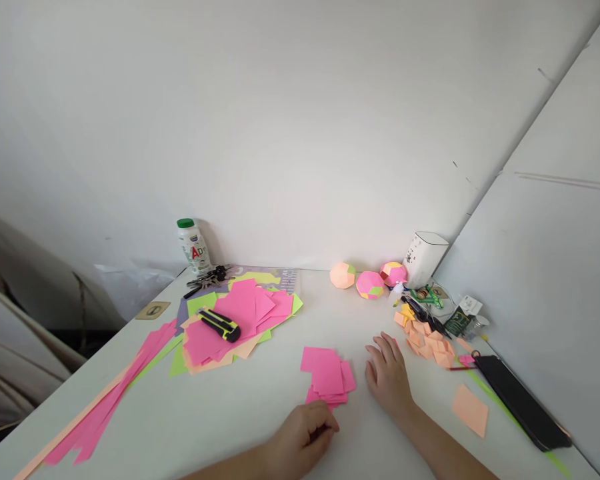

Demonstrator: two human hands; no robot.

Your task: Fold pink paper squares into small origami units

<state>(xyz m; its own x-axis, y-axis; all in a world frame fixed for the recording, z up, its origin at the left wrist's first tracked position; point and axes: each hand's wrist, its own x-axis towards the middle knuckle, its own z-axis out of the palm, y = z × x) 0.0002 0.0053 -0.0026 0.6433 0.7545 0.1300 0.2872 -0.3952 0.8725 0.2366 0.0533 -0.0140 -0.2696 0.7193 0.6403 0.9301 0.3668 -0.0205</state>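
Observation:
Just in front of the near edge of a loose stack of pink paper pieces (327, 370) rests my left hand (303, 437), its fingers curled in toward the thumb. Whether anything lies inside that curl is hidden. My right hand (390, 380) lies on the table to the right of the stack, fingers apart and stretched forward, apart from the pieces. A sliver of pink shows by its fingertips. Farther right, beyond this hand, is a heap of small folded peach paper pieces (430, 343). A single peach paper piece (471, 410) lies right of my right forearm.
A cutter knife (220, 325) lies on pink, green and peach sheets (253, 307) at left. Paper strips (115, 393) run along the left edge. A bottle (193, 247), keys (213, 277), paper balls (369, 285), a white container (425, 259) and a black pouch (523, 403) stand around.

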